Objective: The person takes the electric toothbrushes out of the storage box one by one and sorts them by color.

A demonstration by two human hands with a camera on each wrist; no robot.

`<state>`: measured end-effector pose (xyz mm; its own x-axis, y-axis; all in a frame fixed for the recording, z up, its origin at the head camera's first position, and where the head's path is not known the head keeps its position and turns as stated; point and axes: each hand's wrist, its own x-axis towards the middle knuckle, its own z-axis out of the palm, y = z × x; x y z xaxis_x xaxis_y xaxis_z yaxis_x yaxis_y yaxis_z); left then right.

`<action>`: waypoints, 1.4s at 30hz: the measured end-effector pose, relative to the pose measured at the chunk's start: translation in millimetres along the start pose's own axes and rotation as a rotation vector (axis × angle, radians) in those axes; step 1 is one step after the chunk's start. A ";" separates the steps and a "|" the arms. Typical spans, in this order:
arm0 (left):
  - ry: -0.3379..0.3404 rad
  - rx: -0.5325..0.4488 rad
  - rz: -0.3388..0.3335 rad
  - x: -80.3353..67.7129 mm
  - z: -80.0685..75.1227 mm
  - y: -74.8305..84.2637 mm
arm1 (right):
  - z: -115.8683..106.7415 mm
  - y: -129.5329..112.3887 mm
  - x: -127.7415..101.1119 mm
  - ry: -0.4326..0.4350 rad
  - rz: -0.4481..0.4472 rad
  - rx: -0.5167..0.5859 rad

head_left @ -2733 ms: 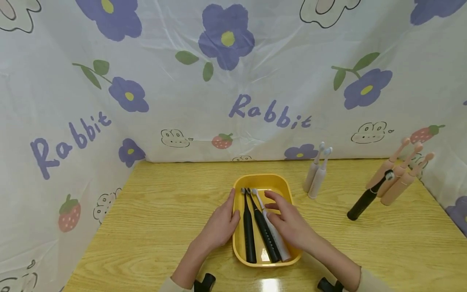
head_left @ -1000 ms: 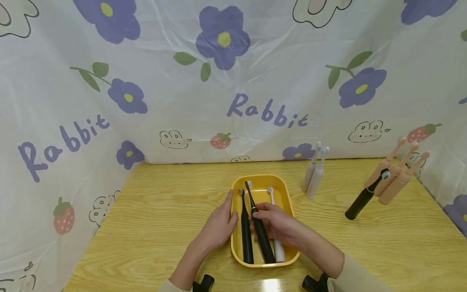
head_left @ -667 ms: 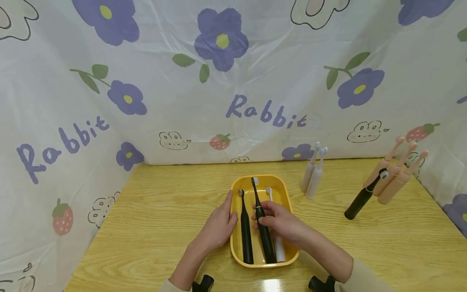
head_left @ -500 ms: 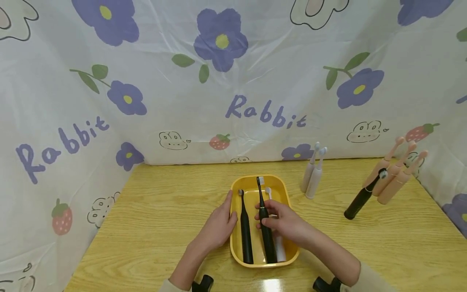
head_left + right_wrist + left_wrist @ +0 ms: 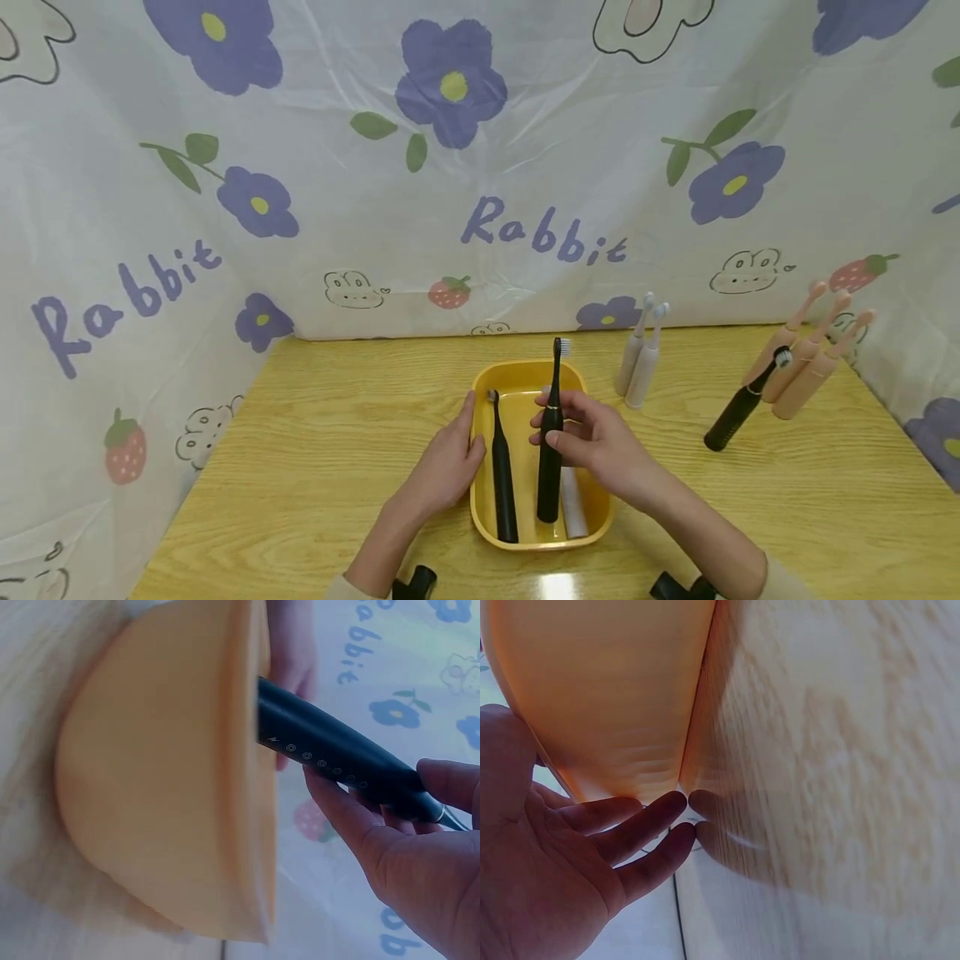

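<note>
A yellow tray (image 5: 581, 386) sits on the wooden table in the head view. My right hand (image 5: 581, 433) grips a black electric toothbrush (image 5: 551, 467) by its upper handle, tilting it up with its base still in the tray (image 5: 165, 825); the right wrist view shows the fingers (image 5: 352, 814) curled round the black handle (image 5: 330, 754). A second black toothbrush (image 5: 501, 475) and a white one (image 5: 573, 512) lie in the tray. My left hand (image 5: 450, 458) rests flat against the tray's left wall, fingers (image 5: 641, 829) straight beside the wall (image 5: 615, 697).
Two white toothbrushes (image 5: 637, 371) stand at the back right of the tray. Further right, three pink toothbrushes (image 5: 806, 362) and a black one (image 5: 738, 404) lean by the curtain. A flowered curtain (image 5: 465, 167) walls the table (image 5: 300, 467) at back and sides.
My right hand took hold of the middle black toothbrush and has raised its head end, swinging it from lying flat to nearly upright. The left hand stayed against the tray.
</note>
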<state>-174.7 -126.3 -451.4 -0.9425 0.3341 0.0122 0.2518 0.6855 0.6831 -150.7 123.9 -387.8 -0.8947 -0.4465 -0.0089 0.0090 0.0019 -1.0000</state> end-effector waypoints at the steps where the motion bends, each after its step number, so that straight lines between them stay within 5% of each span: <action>1: -0.003 -0.001 -0.002 -0.3 -0.1 -0.4 | -1.1 -2.1 -1.0 0.004 -0.006 0.004; 24: -0.020 -0.032 -0.002 -0.3 -1.1 -0.2 | -82.3 -20.8 -65.9 0.177 -0.173 0.038; 35: -0.019 -0.034 0.002 0.2 -0.8 -2.4 | -99.1 -5.9 -80.8 0.229 -0.195 0.021; 42: -0.020 -0.028 0.000 0.1 -1.3 -2.1 | -102.3 -0.4 -84.9 0.336 -0.165 -0.026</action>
<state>-175.6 -128.6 -451.9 -0.9379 0.3468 -0.0023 0.2450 0.6674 0.7032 -120.3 253.3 -386.8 -0.9799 -0.1238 0.1566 -0.1552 -0.0213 -0.9877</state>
